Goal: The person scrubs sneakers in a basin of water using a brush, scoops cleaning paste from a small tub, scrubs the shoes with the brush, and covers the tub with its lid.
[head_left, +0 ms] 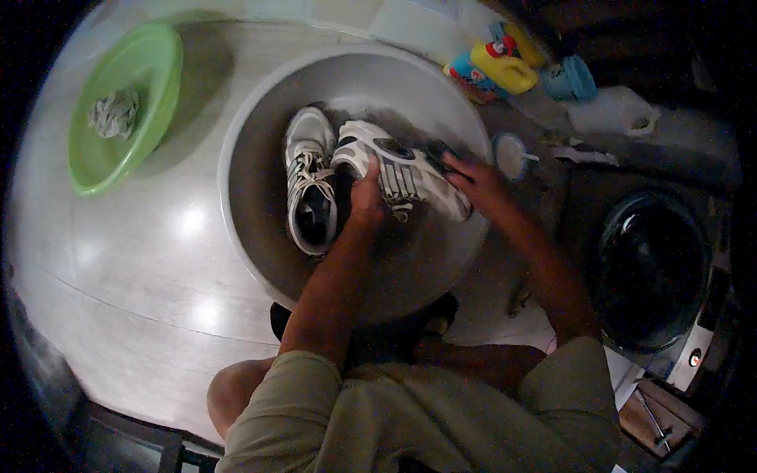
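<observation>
My left hand (pixel 367 191) is closed on the heel end of a white-and-grey sneaker (pixel 402 175), which lies tilted on its side over a large grey tub (pixel 247 106). At the toe end, my right hand (pixel 475 183) is closed around a small dark brush (pixel 438 151) against the shoe's edge; its bristles are hard to make out. The second sneaker (pixel 309 177) rests in the tub left of my left hand, opening towards me, laces tied. Dark, dirty patches mark the tub's inside.
A green basin (pixel 169 63) with a crumpled cloth (pixel 115 114) stands at the left. Beyond the tub are a yellow bottle (pixel 505 69), a blue cup (pixel 579 77) and a white jug (pixel 619 110). A small container (pixel 510 155) and a black round basin (pixel 650 268) are at the right.
</observation>
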Tool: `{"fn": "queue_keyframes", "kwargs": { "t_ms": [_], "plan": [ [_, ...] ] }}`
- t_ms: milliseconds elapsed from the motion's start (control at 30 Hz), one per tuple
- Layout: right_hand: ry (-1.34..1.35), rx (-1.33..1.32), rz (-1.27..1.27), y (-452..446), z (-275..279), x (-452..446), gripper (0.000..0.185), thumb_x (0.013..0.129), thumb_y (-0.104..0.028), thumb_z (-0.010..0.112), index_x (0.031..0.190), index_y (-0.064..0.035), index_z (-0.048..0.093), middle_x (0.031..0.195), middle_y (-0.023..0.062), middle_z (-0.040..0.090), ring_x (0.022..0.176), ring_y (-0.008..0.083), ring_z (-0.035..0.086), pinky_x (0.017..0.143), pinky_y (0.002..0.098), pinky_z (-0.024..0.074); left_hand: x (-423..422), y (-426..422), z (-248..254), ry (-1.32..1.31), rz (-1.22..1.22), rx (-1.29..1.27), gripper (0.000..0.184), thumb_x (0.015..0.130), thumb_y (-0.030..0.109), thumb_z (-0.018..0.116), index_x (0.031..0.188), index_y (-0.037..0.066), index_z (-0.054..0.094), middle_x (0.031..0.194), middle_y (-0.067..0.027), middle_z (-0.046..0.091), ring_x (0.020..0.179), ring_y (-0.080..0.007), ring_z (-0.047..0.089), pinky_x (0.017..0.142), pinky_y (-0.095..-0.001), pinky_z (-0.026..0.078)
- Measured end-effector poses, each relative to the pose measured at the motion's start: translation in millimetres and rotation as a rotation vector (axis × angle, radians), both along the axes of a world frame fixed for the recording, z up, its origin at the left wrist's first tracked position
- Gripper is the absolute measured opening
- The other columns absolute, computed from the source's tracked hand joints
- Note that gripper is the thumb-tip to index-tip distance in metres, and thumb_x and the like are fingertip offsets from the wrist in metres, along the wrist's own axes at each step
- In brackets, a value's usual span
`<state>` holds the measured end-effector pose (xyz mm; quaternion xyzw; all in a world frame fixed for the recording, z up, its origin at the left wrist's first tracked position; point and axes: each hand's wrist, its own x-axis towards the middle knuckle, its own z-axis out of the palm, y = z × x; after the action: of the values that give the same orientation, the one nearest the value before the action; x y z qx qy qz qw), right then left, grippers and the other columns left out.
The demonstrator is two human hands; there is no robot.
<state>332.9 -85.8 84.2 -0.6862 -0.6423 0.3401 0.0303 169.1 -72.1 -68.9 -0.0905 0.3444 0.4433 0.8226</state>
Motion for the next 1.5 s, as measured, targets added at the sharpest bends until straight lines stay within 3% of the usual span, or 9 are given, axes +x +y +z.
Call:
{"fn": "queue_keyframes", "kwargs": {
  "t_ms": [267, 467, 567, 833, 933, 1167, 1367, 1467, 1500],
  "plan": [
    [0.059, 0.236, 0.068, -5.4, -8.1, 5.6, 0.036, 0.080, -0.026, 0.049, 0.116, -0.0229, 0.044, 0.098, 0.0138, 0.056, 0.087, 0.0228, 0.055, 0.079, 0.0312, 0.0395, -9.1, -0.1, 34.2, -0.005, -0.031, -0.057, 0.054, 0.074, 0.039, 0.055, 0.108, -0.002, 0.043, 0.098, -0.0109, 0.053, 0.083, -0.0233, 0.055, 0.068, -0.0388, 0.045],
    [-0.182, -0.061, 0.086, 17.1, 20.3, -30.3, 0.036, 0.081, -0.022, 0.047, 0.117, -0.0150, 0.042, 0.104, 0.0132, 0.053, 0.093, 0.0241, 0.053, 0.080, 0.0299, 0.0390, -8.2, 2.0, 8.1, -0.002, -0.057, -0.046, 0.051, 0.074, 0.036, 0.057, 0.108, -0.001, 0.044, 0.097, -0.0101, 0.054, 0.083, -0.0232, 0.055, 0.069, -0.0369, 0.045],
    [-0.071, 0.263, 0.309, -28.4, 14.0, 9.9, 0.036, 0.081, -0.024, 0.048, 0.116, -0.0158, 0.042, 0.098, 0.0174, 0.053, 0.088, 0.0282, 0.053, 0.075, 0.0311, 0.0405, -7.7, 2.9, 10.9, 0.021, -0.071, -0.084, 0.051, 0.074, 0.035, 0.058, 0.108, -0.001, 0.044, 0.098, -0.0099, 0.054, 0.083, -0.0231, 0.055, 0.070, -0.0368, 0.045],
    [-0.114, -0.178, 0.005, 36.3, 15.1, -69.7, 0.040, 0.079, -0.019, 0.052, 0.117, -0.0124, 0.041, 0.110, 0.0079, 0.051, 0.092, 0.0193, 0.052, 0.080, 0.0270, 0.0381, -15.4, 4.1, 32.8, 0.226, -0.158, -0.037, 0.051, 0.073, 0.036, 0.058, 0.106, -0.001, 0.045, 0.095, -0.0096, 0.055, 0.080, -0.0227, 0.055, 0.068, -0.0363, 0.045],
    [-0.056, 0.251, 0.121, 32.4, -8.2, -34.9, 0.044, 0.078, -0.019, 0.053, 0.119, -0.0138, 0.039, 0.107, 0.0089, 0.052, 0.094, 0.0170, 0.051, 0.081, 0.0261, 0.0373, -12.0, 4.8, 26.7, 0.150, -0.085, -0.002, 0.050, 0.074, 0.037, 0.056, 0.104, -0.001, 0.046, 0.094, -0.0100, 0.055, 0.080, -0.0228, 0.055, 0.068, -0.0362, 0.046],
    [0.168, 0.224, -0.129, -19.1, 54.4, 26.3, 0.060, 0.069, -0.019, 0.062, 0.121, -0.0083, 0.035, 0.103, 0.0128, 0.052, 0.096, 0.0163, 0.048, 0.084, 0.0274, 0.0357, -17.1, 8.8, 35.1, -0.295, -0.115, -0.079, 0.042, 0.084, 0.037, 0.037, 0.110, 0.005, 0.043, 0.105, -0.0095, 0.052, 0.088, -0.0264, 0.053, 0.077, -0.0424, 0.043],
    [0.179, 0.128, -0.142, -1.9, 75.7, 5.7, 0.050, 0.064, -0.016, 0.066, 0.108, -0.0026, 0.044, 0.091, 0.0100, 0.055, 0.081, 0.0204, 0.053, 0.072, 0.0291, 0.0412, -14.8, -5.8, 45.5, -0.408, -0.061, -0.127, 0.043, 0.085, 0.038, 0.033, 0.112, 0.006, 0.042, 0.109, -0.0122, 0.049, 0.098, -0.0281, 0.047, 0.086, -0.0441, 0.036],
    [0.594, -0.048, -0.305, 11.5, 45.0, 9.7, 0.040, 0.065, -0.015, 0.065, 0.099, -0.0057, 0.048, 0.082, 0.0053, 0.056, 0.066, 0.0164, 0.051, 0.061, 0.0273, 0.0417, -27.9, -22.8, 76.0, -0.245, -0.096, -0.147, 0.043, 0.084, 0.038, 0.034, 0.113, 0.006, 0.041, 0.111, -0.0127, 0.047, 0.099, -0.0277, 0.046, 0.087, -0.0435, 0.036],
    [0.514, 0.042, -0.313, 19.4, 42.3, -0.8, 0.036, 0.065, -0.016, 0.065, 0.096, -0.0067, 0.049, 0.077, 0.0035, 0.055, 0.060, 0.0139, 0.049, 0.055, 0.0257, 0.0401, -31.2, -32.7, 86.4, -0.160, -0.096, 0.167, 0.045, 0.084, 0.040, 0.035, 0.113, 0.007, 0.041, 0.112, -0.0122, 0.046, 0.100, -0.0268, 0.045, 0.087, -0.0425, 0.035]
  ]
}}
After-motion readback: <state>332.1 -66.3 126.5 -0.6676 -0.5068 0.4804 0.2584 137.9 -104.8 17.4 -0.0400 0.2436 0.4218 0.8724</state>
